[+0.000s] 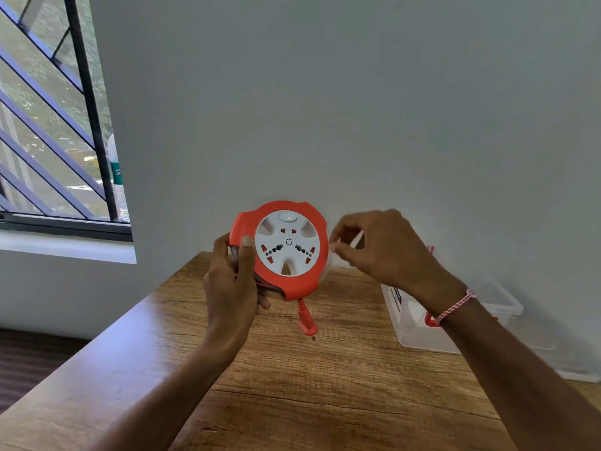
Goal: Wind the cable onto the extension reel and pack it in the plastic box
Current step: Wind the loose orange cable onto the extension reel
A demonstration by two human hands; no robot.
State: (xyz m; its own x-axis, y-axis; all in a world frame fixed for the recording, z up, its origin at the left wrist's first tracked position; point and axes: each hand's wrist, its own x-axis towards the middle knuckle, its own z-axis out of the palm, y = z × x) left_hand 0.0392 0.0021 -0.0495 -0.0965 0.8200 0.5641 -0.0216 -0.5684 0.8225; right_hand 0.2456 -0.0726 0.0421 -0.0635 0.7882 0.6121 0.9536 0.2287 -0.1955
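Note:
A round orange extension reel (283, 245) with a white socket face is held upright above the wooden table (325, 369). My left hand (231, 281) grips its left rim, thumb on the front. My right hand (383, 249) is at the reel's right edge, fingers pinched on a blurred white part there, likely the winding handle. A short end of orange cable with its plug (307, 323) hangs below the reel. The clear plastic box (455, 317) stands on the table at the right, partly behind my right forearm.
The table runs up to a plain grey wall. A barred window (55, 125) with a white sill is at the left, with a bottle (117, 177) by its frame. Dark floor shows beyond the table's left edge.

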